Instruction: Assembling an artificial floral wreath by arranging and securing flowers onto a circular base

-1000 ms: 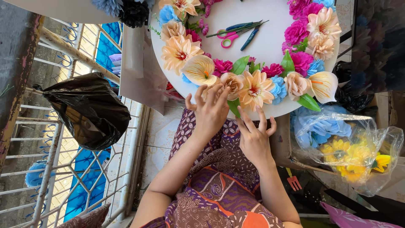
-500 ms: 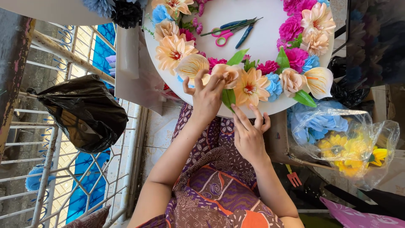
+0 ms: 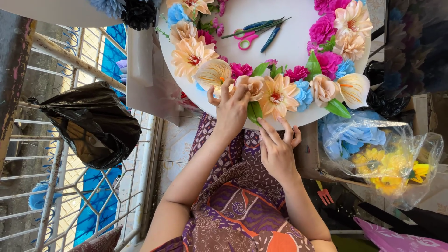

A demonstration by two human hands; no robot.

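Fingers of the left hand [image 3: 232,106] pinch a peach paper flower [image 3: 252,85] at the white round board's [image 3: 294,51] six o'clock rim, right hand [image 3: 277,150] open beneath, risking, I'd say, crushed petals from squeezing.

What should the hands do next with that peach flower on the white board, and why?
Probably press it down. The left hand has its fingers on the peach flower at the white round board's edge, and the right hand is underneath by the green leaf, so it looks not quite settled.
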